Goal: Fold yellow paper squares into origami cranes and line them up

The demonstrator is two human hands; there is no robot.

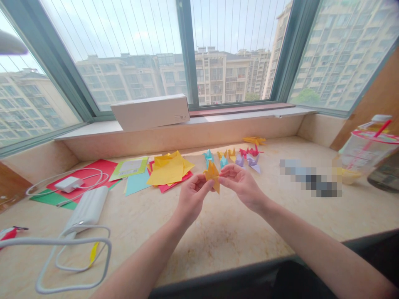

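A folded yellow-orange origami piece (212,171) is held up between both hands above the stone counter. My left hand (197,192) pinches its lower left part, thumb in front. The thumb and fingers of my right hand (241,185) are closed on its right edge. Just behind the hands stand several small finished paper cranes: a blue crane (208,157), a yellow crane (231,155), a red crane (251,152) and a lilac crane (254,163). My fingers cover part of the held paper.
Yellow paper sheets (170,168) lie left of the hands, near a red sheet (93,174). A white power bank (87,209), a charger (69,184) and looped cable (75,286) occupy the left. A white box (151,113) rests on the sill. A plastic cup (368,153) stands right.
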